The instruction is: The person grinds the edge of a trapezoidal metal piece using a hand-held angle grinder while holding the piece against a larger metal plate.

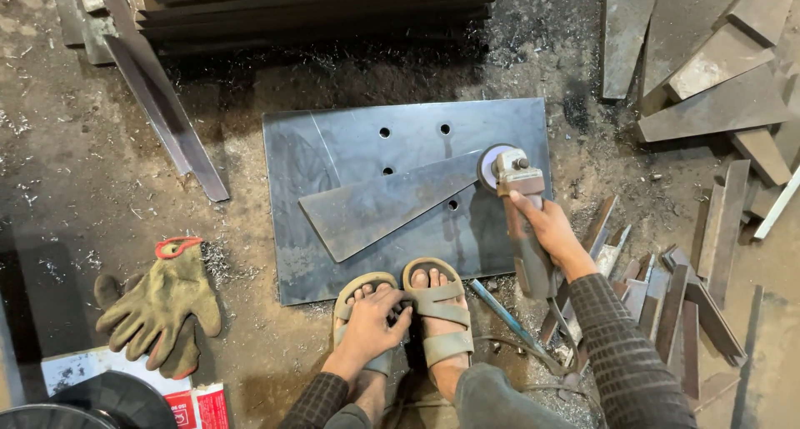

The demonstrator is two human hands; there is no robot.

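My right hand [550, 229] grips the grey body of an angle grinder [518, 204]. Its disc [493, 166] sits at the narrow right tip of a wedge-shaped steel piece [379, 206]. That wedge lies on a larger rectangular steel plate [358, 150] with several drilled holes, flat on the dirt floor. My left hand [372, 321] rests on my left sandalled foot [367, 300], fingers curled over the toes. My right sandalled foot [440, 308] stands on the plate's near edge.
A pair of dirty work gloves [162, 306] lies at the left. Steel bars are stacked at the top [308, 8], an angle bar [171, 117] slants at upper left. Cut steel offcuts [717, 71] pile at the right and several strips [667, 304] by my right arm.
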